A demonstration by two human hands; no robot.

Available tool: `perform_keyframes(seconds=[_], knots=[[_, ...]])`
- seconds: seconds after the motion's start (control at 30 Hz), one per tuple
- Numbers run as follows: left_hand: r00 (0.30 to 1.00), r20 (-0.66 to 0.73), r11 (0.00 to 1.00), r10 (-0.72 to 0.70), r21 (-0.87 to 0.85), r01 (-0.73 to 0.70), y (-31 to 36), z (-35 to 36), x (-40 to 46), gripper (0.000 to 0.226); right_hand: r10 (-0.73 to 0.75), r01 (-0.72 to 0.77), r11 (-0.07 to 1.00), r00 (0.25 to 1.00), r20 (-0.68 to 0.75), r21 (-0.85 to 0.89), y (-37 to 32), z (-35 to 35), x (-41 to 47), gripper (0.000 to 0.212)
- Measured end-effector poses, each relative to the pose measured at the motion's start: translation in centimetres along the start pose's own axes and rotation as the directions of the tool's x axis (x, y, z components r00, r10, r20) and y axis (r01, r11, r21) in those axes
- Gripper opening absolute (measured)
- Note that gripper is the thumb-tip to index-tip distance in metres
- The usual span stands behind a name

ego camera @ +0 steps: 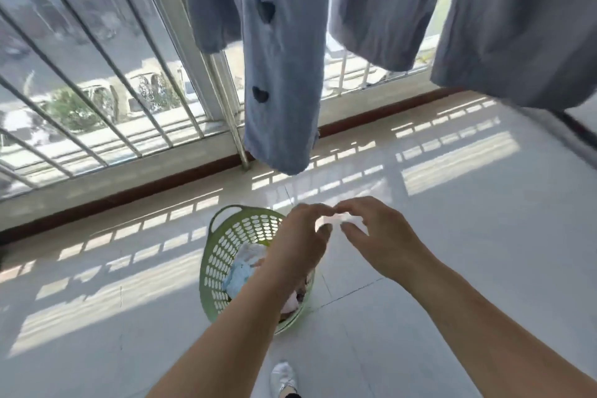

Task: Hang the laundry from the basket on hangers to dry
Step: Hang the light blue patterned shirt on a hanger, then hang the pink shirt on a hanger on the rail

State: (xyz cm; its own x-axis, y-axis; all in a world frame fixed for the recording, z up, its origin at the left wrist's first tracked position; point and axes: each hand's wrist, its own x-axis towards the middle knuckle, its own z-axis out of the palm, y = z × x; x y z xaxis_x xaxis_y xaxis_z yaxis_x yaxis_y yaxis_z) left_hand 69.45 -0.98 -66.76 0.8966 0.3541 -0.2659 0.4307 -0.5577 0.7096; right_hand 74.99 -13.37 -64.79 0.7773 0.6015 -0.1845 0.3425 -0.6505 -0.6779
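A green perforated laundry basket (pixel 223 249) stands on the white tiled floor and holds crumpled light blue, white and pink clothes (pixel 240 271). My left hand (pixel 298 242) hovers over the basket's right side with loosely bent fingers, holding nothing. My right hand (pixel 378 236) is beside it, fingers spread and empty; the fingertips of both hands nearly meet. Overhead hangs a blue garment with dark heart shapes (pixel 277 58), with two grey-blue garments (pixel 384 0) to its right. No hanger is visible.
A barred window (pixel 97 74) with a low sill and a dark red skirting runs along the far side. A metal pole (pixel 237 136) stands by the sill. My white-socked foot (pixel 282 376) is on the floor below the basket.
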Motion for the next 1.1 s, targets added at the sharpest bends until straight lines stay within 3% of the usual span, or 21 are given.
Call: perform_keyframes(seconds=[0.2,0.4,0.63,0.9,1.0,1.1], knots=[[0.955,-0.099,0.959,0.280,-0.013,-0.283,13.6,2.0,-4.0,0.023,-0.054,0.056,0.998,0.950,-0.306,-0.001,0.8,-10.3,-8.3,0.026],[0.851,-0.147,0.864,0.504,0.077,-0.498,25.3,2.3,-7.2,0.026,-0.114,0.103,0.993,0.833,-0.542,-0.051,1.5,-20.0,-15.1,0.024],[0.653,-0.167,0.673,0.739,0.130,-0.728,38.0,1.0,-10.4,0.028,-0.181,0.094,0.983,0.652,-0.737,-0.158,1.3,-31.7,-21.8,0.025],[0.416,-0.215,0.446,0.884,0.115,-0.888,48.7,-2.4,-13.8,0.027,-0.311,0.060,0.947,0.424,-0.850,-0.317,-1.9,-41.7,-26.1,0.024],[0.321,-0.222,0.352,0.920,0.116,-0.929,53.6,-3.2,-13.7,0.026,-0.365,-0.015,0.919,0.346,-0.865,-0.394,-3.3,-46.6,-26.9,0.025],[0.252,-0.235,0.290,0.939,0.146,-0.946,58.2,-3.6,-13.0,0.027,-0.404,-0.170,0.862,0.339,-0.850,-0.478,-4.5,-51.4,-27.1,0.029]])
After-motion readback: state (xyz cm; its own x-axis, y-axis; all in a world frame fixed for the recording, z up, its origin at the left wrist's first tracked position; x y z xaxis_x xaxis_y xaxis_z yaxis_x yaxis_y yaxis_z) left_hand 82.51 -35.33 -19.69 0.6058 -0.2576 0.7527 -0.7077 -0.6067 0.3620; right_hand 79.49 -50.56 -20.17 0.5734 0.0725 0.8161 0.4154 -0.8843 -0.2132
